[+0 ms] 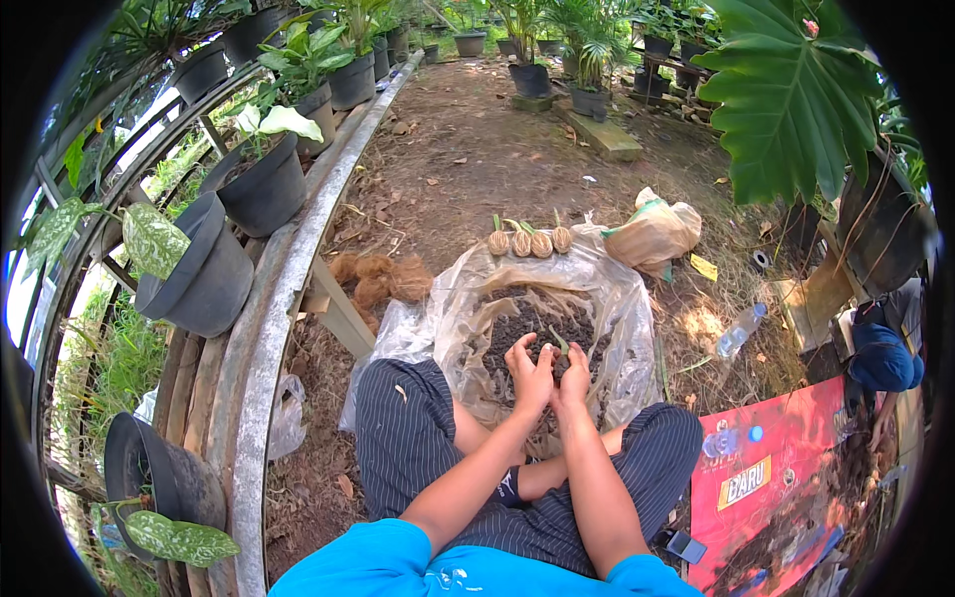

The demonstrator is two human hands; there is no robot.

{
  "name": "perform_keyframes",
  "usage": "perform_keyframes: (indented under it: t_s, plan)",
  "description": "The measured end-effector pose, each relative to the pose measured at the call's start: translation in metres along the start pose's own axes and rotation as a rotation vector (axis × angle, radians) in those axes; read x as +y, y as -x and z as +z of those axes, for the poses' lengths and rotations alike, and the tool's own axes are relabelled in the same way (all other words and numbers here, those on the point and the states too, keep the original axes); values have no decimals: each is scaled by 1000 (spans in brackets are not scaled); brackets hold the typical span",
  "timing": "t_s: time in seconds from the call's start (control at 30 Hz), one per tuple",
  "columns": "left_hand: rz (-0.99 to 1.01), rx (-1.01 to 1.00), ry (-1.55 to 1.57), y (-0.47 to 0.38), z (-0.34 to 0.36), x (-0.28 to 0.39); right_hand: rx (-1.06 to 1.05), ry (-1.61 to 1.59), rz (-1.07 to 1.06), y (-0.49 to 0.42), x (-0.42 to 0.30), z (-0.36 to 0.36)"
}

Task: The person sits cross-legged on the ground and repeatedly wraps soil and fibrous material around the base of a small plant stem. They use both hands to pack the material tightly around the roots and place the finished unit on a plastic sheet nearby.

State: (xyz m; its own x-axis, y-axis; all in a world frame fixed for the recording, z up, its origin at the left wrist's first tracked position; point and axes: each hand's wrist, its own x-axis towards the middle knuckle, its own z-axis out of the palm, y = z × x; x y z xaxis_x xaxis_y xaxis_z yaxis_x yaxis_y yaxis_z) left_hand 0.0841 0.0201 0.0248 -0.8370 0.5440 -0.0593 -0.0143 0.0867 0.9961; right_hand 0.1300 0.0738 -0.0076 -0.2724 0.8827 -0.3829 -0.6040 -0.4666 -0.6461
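Note:
My left hand [531, 372] and my right hand [573, 373] are cupped together around a small green plant cutting [559, 343] with dark soil about its base. Both are over a clear plastic sack [634, 328] with its rim rolled down, filled with dark crumbly potting soil [515, 328]. Several wrapped fibre balls [542, 245] with green stems stand in a row beyond the sack's far edge. The undersides of my fingers are hidden.
Brown coconut fibre [380, 280] lies to the left, beside a bench [280, 298] with potted plants. A tied plastic bag [656, 231] sits beyond the sack. At right are a water bottle [740, 330], a red banner [768, 448], a phone [685, 546] and another person [884, 351].

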Motion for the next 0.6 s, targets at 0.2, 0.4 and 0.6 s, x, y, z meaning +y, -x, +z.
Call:
perform_keyframes:
  t_s: [0.2, 0.4, 0.6]
  plan:
    - [-75, 47, 79, -9, -5, -5, -209, -47, 119, 5, -27, 8]
    - [-147, -30, 401, -11, 7, -24, -362, -308, 352, 12, -26, 12]
    - [-183, -76, 503, 3, 14, -24, -394, -308, 368, 12, -25, 3]
